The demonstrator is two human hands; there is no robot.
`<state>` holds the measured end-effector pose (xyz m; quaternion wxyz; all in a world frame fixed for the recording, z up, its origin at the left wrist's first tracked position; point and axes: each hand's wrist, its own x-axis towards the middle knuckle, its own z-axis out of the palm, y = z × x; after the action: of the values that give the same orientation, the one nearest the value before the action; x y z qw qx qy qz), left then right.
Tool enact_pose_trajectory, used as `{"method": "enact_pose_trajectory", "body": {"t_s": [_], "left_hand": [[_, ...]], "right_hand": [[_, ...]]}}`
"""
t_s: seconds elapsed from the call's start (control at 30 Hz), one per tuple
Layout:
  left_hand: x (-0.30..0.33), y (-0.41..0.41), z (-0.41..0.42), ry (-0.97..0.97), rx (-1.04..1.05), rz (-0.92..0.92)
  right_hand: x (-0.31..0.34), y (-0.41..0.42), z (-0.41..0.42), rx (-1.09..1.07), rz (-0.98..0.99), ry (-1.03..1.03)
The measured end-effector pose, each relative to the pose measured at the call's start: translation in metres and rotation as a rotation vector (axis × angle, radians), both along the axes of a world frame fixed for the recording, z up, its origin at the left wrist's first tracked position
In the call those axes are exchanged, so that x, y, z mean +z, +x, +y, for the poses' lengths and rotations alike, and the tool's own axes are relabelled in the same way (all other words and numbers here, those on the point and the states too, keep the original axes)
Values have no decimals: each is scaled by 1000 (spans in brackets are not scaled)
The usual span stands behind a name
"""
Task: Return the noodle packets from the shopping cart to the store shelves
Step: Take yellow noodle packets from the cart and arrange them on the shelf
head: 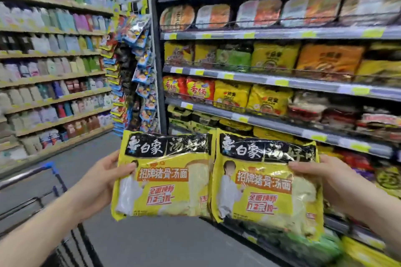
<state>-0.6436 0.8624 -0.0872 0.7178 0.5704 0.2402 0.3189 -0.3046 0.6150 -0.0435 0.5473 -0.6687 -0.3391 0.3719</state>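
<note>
Two yellow noodle packets with black tops are held up side by side in front of me. My left hand grips the left noodle packet by its left edge. My right hand grips the right noodle packet by its right edge. The right packet overlaps the left one slightly at the middle. Both hang upright in the aisle, in front of the lower noodle shelves on the right. The shopping cart with a blue handle stands at the lower left, under my left forearm.
Shelves on the right hold yellow, red and orange noodle packs and boxed meals above. A hanging rack of snack bags stands at the shelf end. Bottles fill the far left shelves. Grey aisle floor runs between.
</note>
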Motion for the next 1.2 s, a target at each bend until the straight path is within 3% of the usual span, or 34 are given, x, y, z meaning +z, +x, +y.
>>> {"method": "enact_pose_trajectory", "body": {"t_s": [0.27, 0.57, 0.87, 1.2], "left_hand": [[-2, 172, -71, -35, -354, -8], [10, 320, -229, 11, -700, 28], [3, 424, -375, 62, -855, 18], [11, 541, -458, 93, -912, 28]], "right_hand": [[-11, 50, -187, -390, 49, 6], [-5, 80, -381, -719, 44, -13], [-6, 119, -534, -891, 10, -35], [-16, 192, -619, -1000, 46, 48]]}}
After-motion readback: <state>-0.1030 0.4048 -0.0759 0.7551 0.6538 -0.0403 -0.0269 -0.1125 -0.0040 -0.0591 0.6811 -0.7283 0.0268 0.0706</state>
